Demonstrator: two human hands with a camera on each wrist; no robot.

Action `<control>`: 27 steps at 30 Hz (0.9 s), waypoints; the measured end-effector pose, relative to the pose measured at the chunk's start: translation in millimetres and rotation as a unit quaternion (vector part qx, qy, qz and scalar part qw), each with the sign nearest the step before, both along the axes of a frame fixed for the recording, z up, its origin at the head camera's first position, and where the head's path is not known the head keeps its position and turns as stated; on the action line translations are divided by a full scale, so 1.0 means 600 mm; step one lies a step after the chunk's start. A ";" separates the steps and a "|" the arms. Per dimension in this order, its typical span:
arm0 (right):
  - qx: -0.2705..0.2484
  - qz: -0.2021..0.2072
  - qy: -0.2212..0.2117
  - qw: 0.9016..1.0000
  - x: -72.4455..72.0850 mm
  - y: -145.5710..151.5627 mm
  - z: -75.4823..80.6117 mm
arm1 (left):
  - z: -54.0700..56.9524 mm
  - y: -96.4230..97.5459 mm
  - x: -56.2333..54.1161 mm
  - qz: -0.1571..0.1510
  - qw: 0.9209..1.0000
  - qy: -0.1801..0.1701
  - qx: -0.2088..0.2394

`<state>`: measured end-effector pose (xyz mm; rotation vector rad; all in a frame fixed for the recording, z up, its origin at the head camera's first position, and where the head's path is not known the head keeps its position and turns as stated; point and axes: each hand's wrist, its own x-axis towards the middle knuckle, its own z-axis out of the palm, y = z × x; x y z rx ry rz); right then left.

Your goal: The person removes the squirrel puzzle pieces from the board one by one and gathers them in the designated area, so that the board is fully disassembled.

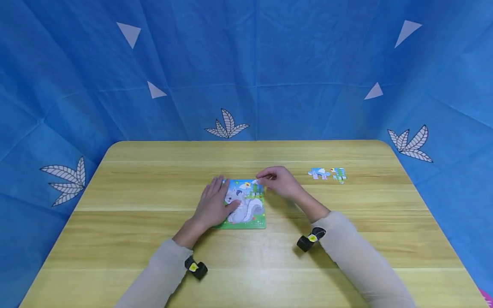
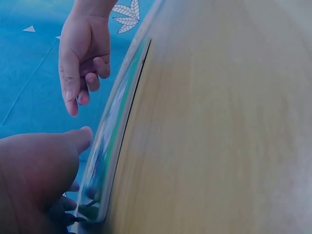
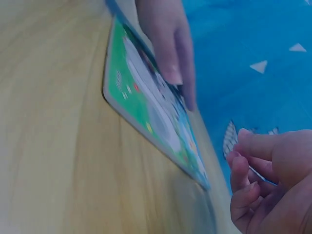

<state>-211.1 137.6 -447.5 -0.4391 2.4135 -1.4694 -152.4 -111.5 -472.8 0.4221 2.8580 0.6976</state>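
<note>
Mid-frame, the left hand (image 1: 211,207) lies straight-fingered on the puzzle (image 1: 246,212), the right hand (image 1: 281,182) bending at its upper-right corner, grip unclear.

Puzzle (image 1: 243,212): left side hidden under left hand (image 1: 211,207)
Right hand (image 1: 283,183): anything pinched, too small to tell
Sleeves (image 1: 159,273): cut off below

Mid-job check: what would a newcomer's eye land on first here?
Probably the colourful puzzle mid-table, with the left hand lying over its left side and the right hand at its far right corner. Next, two loose pieces farther back on the right. Behind the table, the vivid blue backdrop fills the head view.
</note>
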 end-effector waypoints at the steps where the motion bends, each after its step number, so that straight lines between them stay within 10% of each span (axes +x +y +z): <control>1: 0.000 0.005 0.003 1.000 0.001 -0.007 -0.001 | 0.001 -0.001 -0.001 0.003 1.000 0.002 0.004; 27: 0.079 0.022 0.079 0.993 0.022 -0.131 -0.024 | -0.003 -0.064 0.006 -0.003 0.999 -0.027 -0.033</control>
